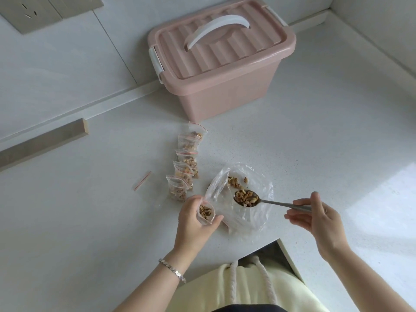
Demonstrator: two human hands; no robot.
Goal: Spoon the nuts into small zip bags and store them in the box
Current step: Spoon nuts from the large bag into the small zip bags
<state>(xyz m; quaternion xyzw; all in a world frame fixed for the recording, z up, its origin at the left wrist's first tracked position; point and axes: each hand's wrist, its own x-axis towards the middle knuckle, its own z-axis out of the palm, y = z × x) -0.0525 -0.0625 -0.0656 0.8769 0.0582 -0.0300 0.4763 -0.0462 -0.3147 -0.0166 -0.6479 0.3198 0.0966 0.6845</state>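
My left hand (pixel 195 218) grips a small zip bag (pixel 206 212), mouth up and part full of nuts. My right hand (pixel 319 218) pinches the handle of a metal spoon (pixel 246 198) heaped with nuts, held above a large clear plastic bag (pixel 252 212) with a few loose nuts (pixel 234 181) in it. The spoon's bowl sits just right of the small bag. Several filled small zip bags (pixel 185 164) lie in a row beyond my left hand. The pink box (pixel 222 61) stands at the back, its lid closed and its white handle down.
A thin red-and-white strip (pixel 143 180) lies on the white counter (pixel 315 143), left of the filled bags. A wall runs behind the box, with a socket plate (pixel 33 12) at top left. The counter's front edge (pixel 256 249) is just below the large bag.
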